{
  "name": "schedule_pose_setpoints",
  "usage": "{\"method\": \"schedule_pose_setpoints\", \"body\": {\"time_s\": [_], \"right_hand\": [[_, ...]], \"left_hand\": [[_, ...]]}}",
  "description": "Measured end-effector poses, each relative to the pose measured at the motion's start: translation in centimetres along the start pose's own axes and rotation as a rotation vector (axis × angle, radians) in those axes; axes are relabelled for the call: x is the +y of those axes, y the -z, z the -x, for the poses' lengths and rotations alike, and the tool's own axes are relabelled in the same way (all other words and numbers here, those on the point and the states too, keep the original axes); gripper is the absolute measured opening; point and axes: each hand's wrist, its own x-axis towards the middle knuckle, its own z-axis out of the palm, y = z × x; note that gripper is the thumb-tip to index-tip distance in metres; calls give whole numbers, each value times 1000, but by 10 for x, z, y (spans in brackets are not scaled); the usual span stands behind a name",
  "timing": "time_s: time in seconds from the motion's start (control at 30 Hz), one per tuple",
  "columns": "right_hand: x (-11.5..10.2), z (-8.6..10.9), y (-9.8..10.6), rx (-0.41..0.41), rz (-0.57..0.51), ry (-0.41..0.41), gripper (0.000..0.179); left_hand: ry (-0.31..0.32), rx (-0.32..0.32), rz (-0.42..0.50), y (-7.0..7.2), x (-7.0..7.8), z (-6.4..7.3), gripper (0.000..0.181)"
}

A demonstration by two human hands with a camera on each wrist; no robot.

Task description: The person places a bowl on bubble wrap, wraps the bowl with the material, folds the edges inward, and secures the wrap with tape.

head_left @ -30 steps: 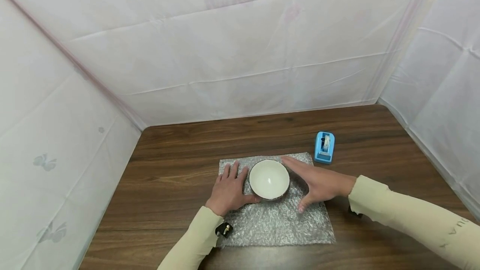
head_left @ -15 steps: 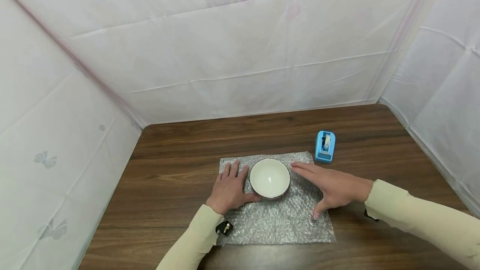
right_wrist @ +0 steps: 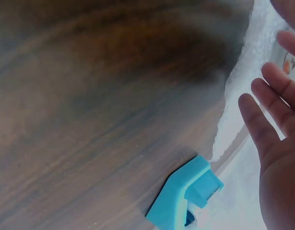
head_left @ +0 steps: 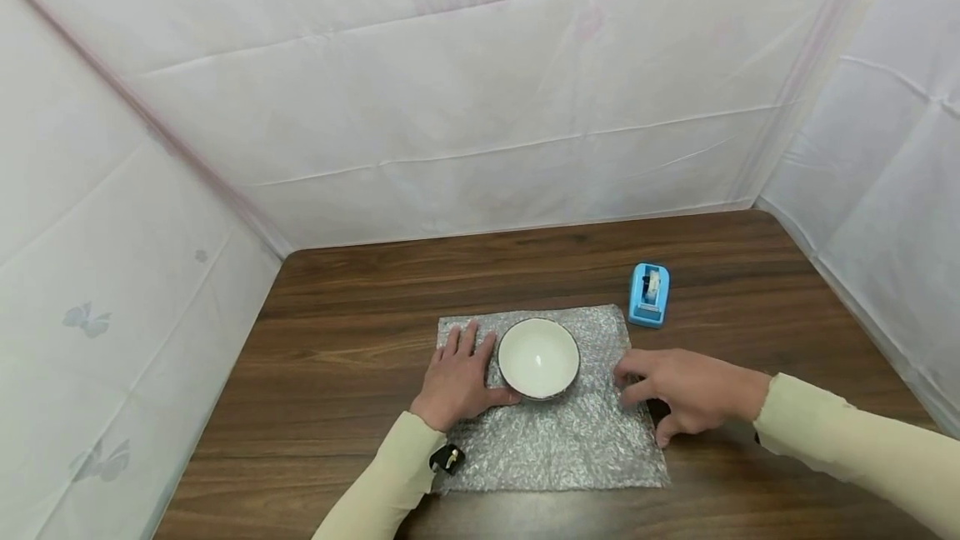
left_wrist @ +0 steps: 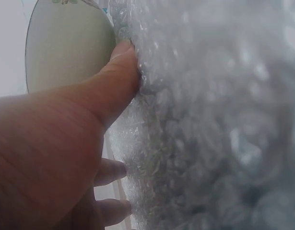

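Note:
A white bowl (head_left: 538, 359) with a dark rim stands upright on a sheet of bubble wrap (head_left: 555, 448). My left hand (head_left: 456, 382) rests on the wrap at the bowl's left, fingers spread and thumb reaching along the bowl's near side. In the left wrist view that thumb (left_wrist: 113, 76) lies against the bubble wrap, close to the bowl (left_wrist: 70, 48). Over the sheet's right edge is my right hand (head_left: 690, 390), its fingers bent loosely and apart from the thumb. Nothing shows in its grasp; the right wrist view has these fingers (right_wrist: 257, 120) beside the wrap's edge.
A blue tape dispenser (head_left: 648, 296) with a roll of tape stands beyond the wrap's far right corner. The brown wooden table (head_left: 360, 307) is bordered by pale sheeting (head_left: 480, 107) at the back and both sides.
My right hand has moved right and toward me, from beside the bowl to the bubble wrap's right edge, and its fingers have bent more. The left hand and bowl stay put.

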Motion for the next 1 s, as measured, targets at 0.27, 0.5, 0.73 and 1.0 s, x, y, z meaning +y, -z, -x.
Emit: {"method": "schedule_pose_setpoints", "body": {"time_s": [0.27, 0.5, 0.73, 1.0], "right_hand": [[-9, 4, -7, -9, -31, 84, 40], [-7, 3, -16, 73, 22, 165, 25], [-5, 0, -24, 145, 33, 168, 14], [-5, -4, -30, 218, 36, 182, 19]], "left_hand": [[7, -6, 4, -1, -1, 1, 105], [4, 4, -5, -1, -1, 1, 104], [1, 6, 2, 0, -1, 1, 103], [9, -10, 17, 1, 0, 0, 103]]}}
